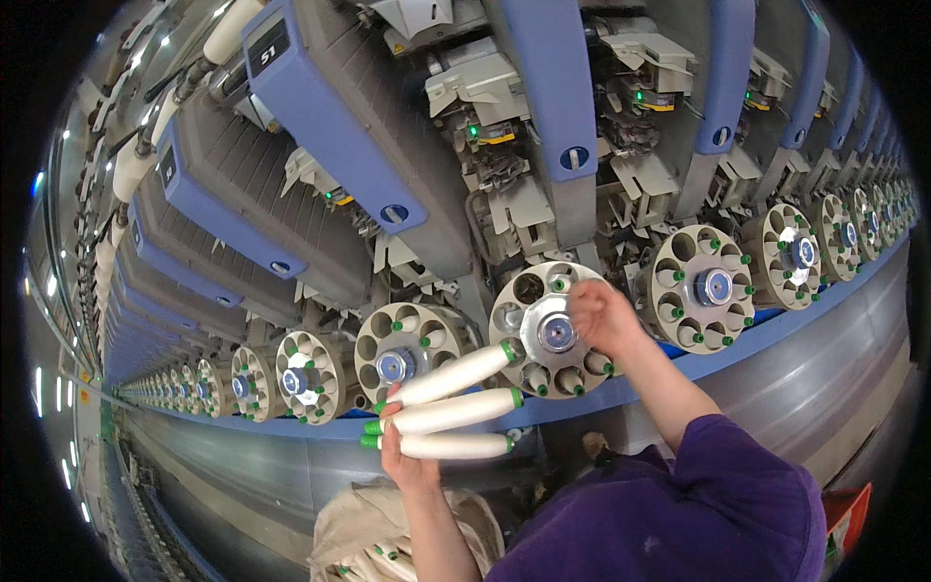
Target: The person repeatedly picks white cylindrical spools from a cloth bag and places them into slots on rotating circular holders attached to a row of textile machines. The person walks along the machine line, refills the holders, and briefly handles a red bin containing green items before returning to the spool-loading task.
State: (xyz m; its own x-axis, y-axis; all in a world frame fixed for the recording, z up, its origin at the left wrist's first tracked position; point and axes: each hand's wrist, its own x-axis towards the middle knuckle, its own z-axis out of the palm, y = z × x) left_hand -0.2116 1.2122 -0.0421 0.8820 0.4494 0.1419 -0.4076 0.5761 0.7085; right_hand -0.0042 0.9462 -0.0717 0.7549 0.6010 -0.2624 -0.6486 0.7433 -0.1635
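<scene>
Three yarn bobbins, white with green ends, fan out from my left hand point(409, 468): an upper bobbin point(454, 376), a middle bobbin point(451, 412) and a lower bobbin point(454, 446). Its fingers are closed around their left ends. My right hand point(599, 318) is at the right side of a round cream magazine point(545, 296) with pockets around a silver and blue hub point(558, 333). The fingers there are bent together, and whatever they hold is hidden. Green-tipped bobbins stand in several of this magazine's pockets.
A similar round magazine point(396, 367) is on the left and another point(700, 287) on the right, in a long row. Blue and grey machine units point(572, 116) rise behind. Below my left forearm is a cloth-lined container point(335, 519) of bobbins. A red object point(849, 514) lies far right.
</scene>
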